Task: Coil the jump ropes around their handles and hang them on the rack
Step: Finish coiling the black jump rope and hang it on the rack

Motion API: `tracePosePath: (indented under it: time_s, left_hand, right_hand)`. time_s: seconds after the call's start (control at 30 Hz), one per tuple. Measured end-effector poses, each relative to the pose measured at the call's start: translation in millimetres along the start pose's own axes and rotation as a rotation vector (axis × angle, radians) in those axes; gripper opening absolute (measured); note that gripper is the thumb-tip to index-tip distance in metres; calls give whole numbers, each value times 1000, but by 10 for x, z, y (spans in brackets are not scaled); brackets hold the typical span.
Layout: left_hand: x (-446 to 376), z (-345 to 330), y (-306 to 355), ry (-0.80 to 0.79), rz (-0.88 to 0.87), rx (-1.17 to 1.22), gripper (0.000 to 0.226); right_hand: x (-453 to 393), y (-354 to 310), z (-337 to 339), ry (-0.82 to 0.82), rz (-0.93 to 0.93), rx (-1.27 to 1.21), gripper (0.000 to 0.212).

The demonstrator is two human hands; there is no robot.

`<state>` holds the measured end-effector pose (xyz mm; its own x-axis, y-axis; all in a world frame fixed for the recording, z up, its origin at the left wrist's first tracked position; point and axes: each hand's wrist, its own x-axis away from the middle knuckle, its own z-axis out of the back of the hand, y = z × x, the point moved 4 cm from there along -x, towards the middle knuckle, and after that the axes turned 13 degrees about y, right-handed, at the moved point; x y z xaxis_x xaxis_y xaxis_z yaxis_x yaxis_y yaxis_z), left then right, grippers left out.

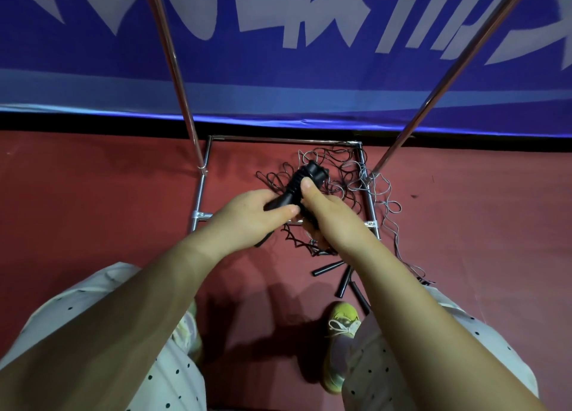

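Both hands hold a pair of black jump-rope handles (301, 180) in front of me, above the floor. My left hand (247, 215) grips the lower part of the handles, thumb across them. My right hand (328, 215) grips them from the right, thumb pressed on the upper part. Thin black rope (298, 240) hangs in loops below my hands. A tangle of black and grey ropes (349, 175) lies on the red floor inside the base of the metal rack (201, 194). Several loose black handles (343, 282) lie near my right foot.
The rack's two chrome uprights (173, 70) rise left and right of my hands toward the top of the view. A blue banner (278, 54) with white lettering covers the wall behind. A grey rope (393, 224) trails outside the rack on the right. My yellow shoe (340, 333) stands below.
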<state>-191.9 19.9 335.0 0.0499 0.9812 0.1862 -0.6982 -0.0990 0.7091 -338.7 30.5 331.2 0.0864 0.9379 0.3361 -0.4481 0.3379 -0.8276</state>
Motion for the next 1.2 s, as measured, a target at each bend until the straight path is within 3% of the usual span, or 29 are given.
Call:
tracePosePath:
  time_s: [0.17, 0.23, 0.3, 0.37, 0.43, 0.5, 0.67, 0.93, 1.1, 1.2]
  left_hand:
    - [-3, -27, 1, -29, -65, 7, 27]
    - [-12, -52, -14, -98, -27, 162, 37]
    - [28, -85, -8, -256, 167, 526, 49]
    - [157, -146, 33, -532, 396, 821, 70]
    - [279, -221, 93, -750, 480, 988, 86]
    - [329, -283, 144, -835, 515, 1108, 89]
    - [260, -254, 172, -749, 555, 1083, 70]
    - [235, -203, 176, -701, 589, 1089, 67]
    - [173, -152, 159, -611, 573, 1034, 68]
    - [101, -98, 119, -512, 599, 1059, 69]
  right_hand:
    - [-21, -25, 18, 69, -3, -17, 49]
    - [-30, -28, 20, 108, 31, -28, 46]
    - [-39, -26, 40, 135, 8, -157, 42]
    - [-39, -25, 70, 117, -46, -362, 41]
    - [-56, -3, 72, 65, -39, -428, 45]
    - [-86, 34, 41, 10, 6, -390, 56]
    - [-79, 9, 147, -30, 48, -261, 51]
    - [-97, 22, 291, 58, -28, -239, 56]
    - [-84, -30, 371, 245, 94, -169, 52]
    - [-66, -61, 338, 210, 159, -192, 50]
